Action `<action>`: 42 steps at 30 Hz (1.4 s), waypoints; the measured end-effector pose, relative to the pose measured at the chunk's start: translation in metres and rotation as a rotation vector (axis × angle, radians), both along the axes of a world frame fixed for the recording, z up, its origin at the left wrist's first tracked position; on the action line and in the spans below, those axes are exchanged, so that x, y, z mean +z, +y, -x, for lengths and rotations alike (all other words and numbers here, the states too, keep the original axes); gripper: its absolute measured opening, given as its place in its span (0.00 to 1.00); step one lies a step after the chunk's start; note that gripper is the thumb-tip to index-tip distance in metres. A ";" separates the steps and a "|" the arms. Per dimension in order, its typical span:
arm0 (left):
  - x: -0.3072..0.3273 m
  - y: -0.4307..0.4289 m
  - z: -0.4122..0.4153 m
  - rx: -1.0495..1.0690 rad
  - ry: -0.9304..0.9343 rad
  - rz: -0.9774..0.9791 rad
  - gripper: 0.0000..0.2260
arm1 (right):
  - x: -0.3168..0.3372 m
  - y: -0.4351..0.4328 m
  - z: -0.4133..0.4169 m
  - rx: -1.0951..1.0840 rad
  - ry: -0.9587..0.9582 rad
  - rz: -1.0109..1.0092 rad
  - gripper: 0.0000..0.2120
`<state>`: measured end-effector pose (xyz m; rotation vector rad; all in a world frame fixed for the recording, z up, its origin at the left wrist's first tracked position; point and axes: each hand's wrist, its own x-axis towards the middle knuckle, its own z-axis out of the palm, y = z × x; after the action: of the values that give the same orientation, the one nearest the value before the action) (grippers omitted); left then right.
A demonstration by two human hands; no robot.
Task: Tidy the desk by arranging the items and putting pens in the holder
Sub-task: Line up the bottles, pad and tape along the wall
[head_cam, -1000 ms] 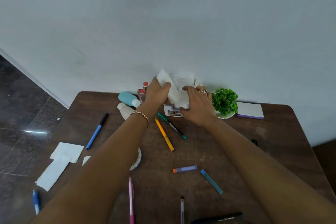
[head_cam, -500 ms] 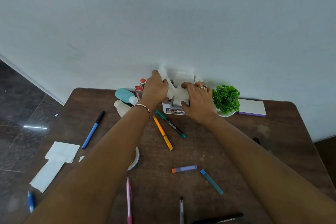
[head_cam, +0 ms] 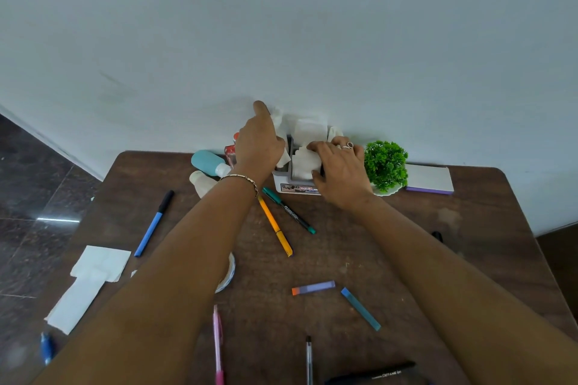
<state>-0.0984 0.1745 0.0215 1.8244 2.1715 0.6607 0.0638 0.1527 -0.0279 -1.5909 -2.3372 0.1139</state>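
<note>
Tucking white paper into the holder (head_cam: 292,187) looks like the step in hand. The right hand (head_cam: 339,172) curls thumb and fingers round a folded paper (head_cam: 303,162) in the front slot, likely to seat it upright. The left hand (head_cam: 259,147) lies against another sheet (head_cam: 278,122), forefinger straight; whether it pinches, I cannot tell. The holder sits between both hands, backed against the wall (head_cam: 312,56), so there is no room beyond. Just behind the wrists lie the orange pen (head_cam: 275,225) and green pen (head_cam: 289,211); bare desk (head_cam: 406,259) leaves room to withdraw.
</note>
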 end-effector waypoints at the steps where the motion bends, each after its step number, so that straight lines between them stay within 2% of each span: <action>1: 0.000 0.002 0.000 -0.007 0.028 0.003 0.23 | -0.001 0.000 0.000 0.000 0.004 -0.005 0.22; 7: -0.006 0.008 0.003 -0.031 0.124 0.028 0.26 | -0.002 0.001 0.000 0.004 -0.011 -0.014 0.21; 10: -0.011 0.008 0.003 -0.025 0.074 -0.002 0.25 | -0.003 0.001 0.000 0.008 -0.004 -0.020 0.21; 17: -0.019 0.001 -0.002 -0.026 -0.178 -0.098 0.21 | -0.005 -0.001 0.001 0.010 0.028 -0.031 0.20; 22: -0.026 -0.008 -0.006 0.008 -0.130 -0.131 0.24 | -0.007 -0.002 0.001 0.006 0.014 -0.051 0.20; 28: -0.026 -0.008 0.000 0.071 -0.146 -0.159 0.13 | -0.010 -0.004 0.002 -0.018 0.029 -0.098 0.21; 32: -0.031 -0.011 0.001 0.087 -0.252 -0.181 0.08 | -0.010 -0.004 0.001 -0.047 0.022 -0.115 0.20; 39: -0.038 -0.021 -0.003 0.081 -0.242 -0.147 0.17 | -0.011 -0.007 0.001 -0.060 0.002 -0.097 0.21; 42: -0.036 -0.021 -0.003 0.102 -0.235 -0.183 0.14 | -0.010 -0.009 0.001 -0.071 -0.006 -0.107 0.21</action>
<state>-0.0950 0.1531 -0.0149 1.6283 2.1173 1.0706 0.0625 0.1441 -0.0378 -1.6213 -2.2480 -0.0316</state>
